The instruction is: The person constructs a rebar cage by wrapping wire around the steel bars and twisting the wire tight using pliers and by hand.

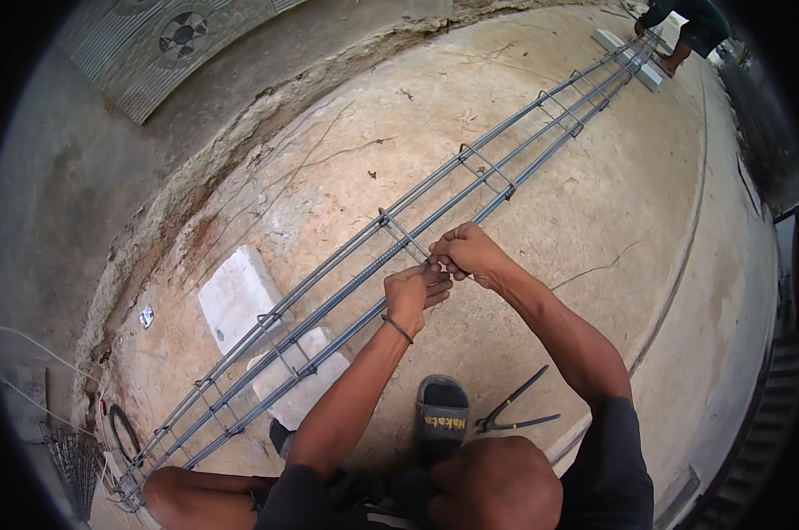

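Note:
A long cage of steel rebar [360, 265] with square stirrups runs diagonally from lower left to upper right. My left hand [408, 296] is closed at a stirrup corner on the cage's near bar. My right hand [466, 253] meets it there, thumb and fingers pinched together. The fingers of both hands cover what they pinch, and it is too small to make out. On the ground right of my sandal [442, 415] lies a pair of pincers [498, 415], its handles spread apart.
A pale block [238, 296] lies beside the cage, and another pale block [280, 402] sits under it. Another person [691, 26] bends over the cage's far end, by a light support block [651, 75]. Bundled steel rods [68, 464] lie at lower left. A broken concrete edge [188, 190] borders the left.

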Demonstrator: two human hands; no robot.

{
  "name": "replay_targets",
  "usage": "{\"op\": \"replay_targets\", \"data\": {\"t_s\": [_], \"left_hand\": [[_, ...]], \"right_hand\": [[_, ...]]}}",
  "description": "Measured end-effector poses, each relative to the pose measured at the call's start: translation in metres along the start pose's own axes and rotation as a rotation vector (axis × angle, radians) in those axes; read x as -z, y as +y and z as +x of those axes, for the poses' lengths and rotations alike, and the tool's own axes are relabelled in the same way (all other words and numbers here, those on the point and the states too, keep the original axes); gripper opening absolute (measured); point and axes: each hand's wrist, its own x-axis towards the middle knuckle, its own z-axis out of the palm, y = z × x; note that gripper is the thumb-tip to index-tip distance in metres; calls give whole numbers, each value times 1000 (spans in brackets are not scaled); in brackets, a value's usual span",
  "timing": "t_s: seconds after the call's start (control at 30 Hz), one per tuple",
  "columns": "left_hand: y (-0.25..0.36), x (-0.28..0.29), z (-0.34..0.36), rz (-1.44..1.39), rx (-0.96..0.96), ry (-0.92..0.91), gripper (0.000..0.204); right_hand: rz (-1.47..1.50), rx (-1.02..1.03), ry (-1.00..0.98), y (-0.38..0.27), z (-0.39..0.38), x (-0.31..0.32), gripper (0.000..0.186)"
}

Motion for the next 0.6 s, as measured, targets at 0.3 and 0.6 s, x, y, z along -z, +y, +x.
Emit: {"op": "replay_targets", "data": {"t_s": [0.3,0.6], "left_hand": [[16,10,-11,230,-119,46,32],[26,-9,-6,222,-73,140,28]], "right_hand": [[-652,394,81,11,-84,-26,30],[-454,408,147,39,-150,-74,45]]}}
